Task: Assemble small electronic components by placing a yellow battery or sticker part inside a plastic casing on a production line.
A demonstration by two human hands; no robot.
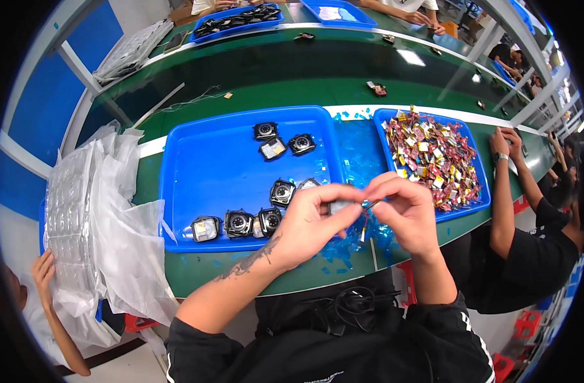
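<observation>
My left hand (317,220) is closed, pinching a small grey flat piece (338,205) that its fingers mostly cover. Against its fingertips, the thumb and fingers of my right hand (407,207) are pressed together; whatever they grip is too small and hidden to name. A thin piece with a white and yellow end (363,233) hangs below the fingertips. Left of my hands, a blue tray (209,166) holds several black smartwatch cases (239,223), some showing a round sensor face, others a pale rectangular inside. One case (309,184) lies partly behind my left hand.
A second blue tray (485,185) on the right is heaped with small red, white and yellow parts (432,159). Blue film scraps (359,156) litter the green bench between the trays. Clear plastic trays (68,210) stand at left. Co-workers' arms (504,204) are at right and across.
</observation>
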